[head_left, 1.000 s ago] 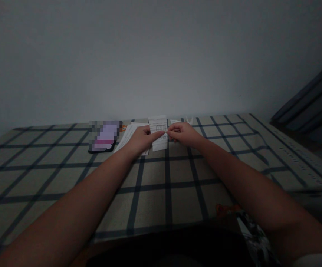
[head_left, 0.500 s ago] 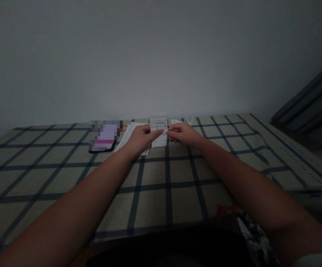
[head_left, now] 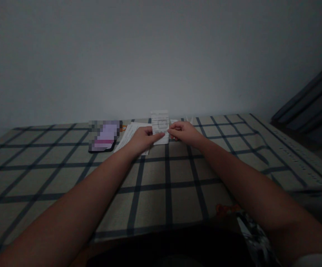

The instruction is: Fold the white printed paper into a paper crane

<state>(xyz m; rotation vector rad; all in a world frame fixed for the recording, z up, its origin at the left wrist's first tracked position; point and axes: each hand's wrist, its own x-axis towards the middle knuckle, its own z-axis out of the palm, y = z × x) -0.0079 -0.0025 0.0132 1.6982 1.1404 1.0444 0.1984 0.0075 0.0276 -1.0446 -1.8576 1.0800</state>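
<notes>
A small white slip of paper with dark print, like a receipt point(head_left: 160, 120), is held up above the checked cloth. My left hand point(head_left: 144, 138) grips it from the left, thumb across its lower front and the other fingers behind. At its right edge my right hand point(head_left: 183, 132) has thumb and forefinger pinched together on the paper. More printed sheets of paper point(head_left: 126, 137) lie flat under and beside my left hand. Behind my right hand, a bit of white paper point(head_left: 173, 121) shows in part.
A phone point(head_left: 105, 135) with a lit screen lies left of the papers, partly blurred out. A checked cloth point(head_left: 152, 189) covers the table, which meets a plain wall point(head_left: 161, 55). Something pale and thin point(head_left: 189, 119) lies behind my right hand. Dark folded fabric point(head_left: 311, 92) hangs at far right.
The receipt has risen slightly and shifted a little right, and its printed face shows more fully. My left thumb sits a little lower on it. The phone and other papers have not moved.
</notes>
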